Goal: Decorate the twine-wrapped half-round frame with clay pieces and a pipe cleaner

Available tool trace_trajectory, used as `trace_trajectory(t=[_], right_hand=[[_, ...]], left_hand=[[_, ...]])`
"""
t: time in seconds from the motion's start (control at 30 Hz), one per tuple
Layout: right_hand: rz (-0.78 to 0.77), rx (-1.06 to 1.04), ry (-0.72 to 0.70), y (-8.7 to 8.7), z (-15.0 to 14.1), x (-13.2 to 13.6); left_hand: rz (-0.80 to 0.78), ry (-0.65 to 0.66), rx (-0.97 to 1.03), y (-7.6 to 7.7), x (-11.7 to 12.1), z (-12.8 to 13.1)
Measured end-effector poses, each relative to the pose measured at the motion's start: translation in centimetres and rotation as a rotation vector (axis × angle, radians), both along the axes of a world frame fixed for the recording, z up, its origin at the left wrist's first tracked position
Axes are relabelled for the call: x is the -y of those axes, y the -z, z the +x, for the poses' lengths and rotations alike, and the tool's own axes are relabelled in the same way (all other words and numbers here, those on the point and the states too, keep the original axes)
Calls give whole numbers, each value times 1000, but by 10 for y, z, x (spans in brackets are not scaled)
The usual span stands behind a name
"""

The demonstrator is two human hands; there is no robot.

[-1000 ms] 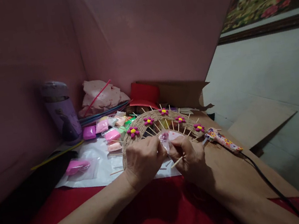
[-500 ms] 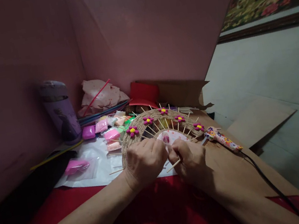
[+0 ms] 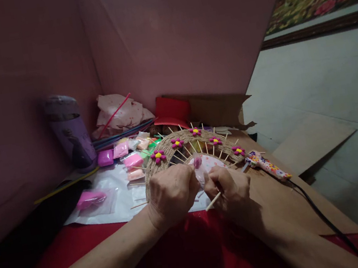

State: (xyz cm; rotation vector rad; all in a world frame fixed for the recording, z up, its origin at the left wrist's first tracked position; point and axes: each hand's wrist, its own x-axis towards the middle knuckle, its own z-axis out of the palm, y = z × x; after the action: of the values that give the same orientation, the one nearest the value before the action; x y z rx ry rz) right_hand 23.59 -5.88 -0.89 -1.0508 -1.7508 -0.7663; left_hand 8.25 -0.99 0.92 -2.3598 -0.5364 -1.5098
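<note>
Between my two closed hands is a small clear plastic bag (image 3: 201, 175) with a purple-pink lump near its top. My left hand (image 3: 174, 192) is curled into a fist, its fingertips at the bag's left side. My right hand (image 3: 231, 189) pinches the bag's right side, and a thin wooden stick (image 3: 213, 201) sticks out of its fist toward the lower left. Just behind the hands lies a round twine-wrapped frame (image 3: 157, 170) with sticks radiating from it. Magenta clay flowers (image 3: 177, 143) with yellow centres sit on it, and dotted cloth (image 3: 208, 162) shows in its middle.
Packets of coloured clay (image 3: 133, 161) and a white sheet (image 3: 113, 216) lie to the left, near a purple tumbler (image 3: 74, 142). A flower-patterned glue gun (image 3: 267, 167) with a black cord rests on brown cardboard (image 3: 289, 200) at right. Pink panels (image 3: 176, 38) stand behind.
My right hand has shifted slightly right, away from the left, and the stick moved with it. More of the plastic bag now shows between the hands.
</note>
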Motion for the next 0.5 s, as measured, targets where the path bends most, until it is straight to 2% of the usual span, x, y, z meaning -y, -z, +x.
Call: trace_trajectory(t=[0.13, 0.33, 0.5], right_hand=[[-50, 6, -55, 2, 5, 0], [-66, -21, -55, -1, 3, 0], [-210, -177, -97, -4, 3, -6]], left_hand=[[-15, 13, 12, -2, -1, -1], [-22, 75, -32, 1, -3, -1], [-188, 45, 12, 2, -7, 1]])
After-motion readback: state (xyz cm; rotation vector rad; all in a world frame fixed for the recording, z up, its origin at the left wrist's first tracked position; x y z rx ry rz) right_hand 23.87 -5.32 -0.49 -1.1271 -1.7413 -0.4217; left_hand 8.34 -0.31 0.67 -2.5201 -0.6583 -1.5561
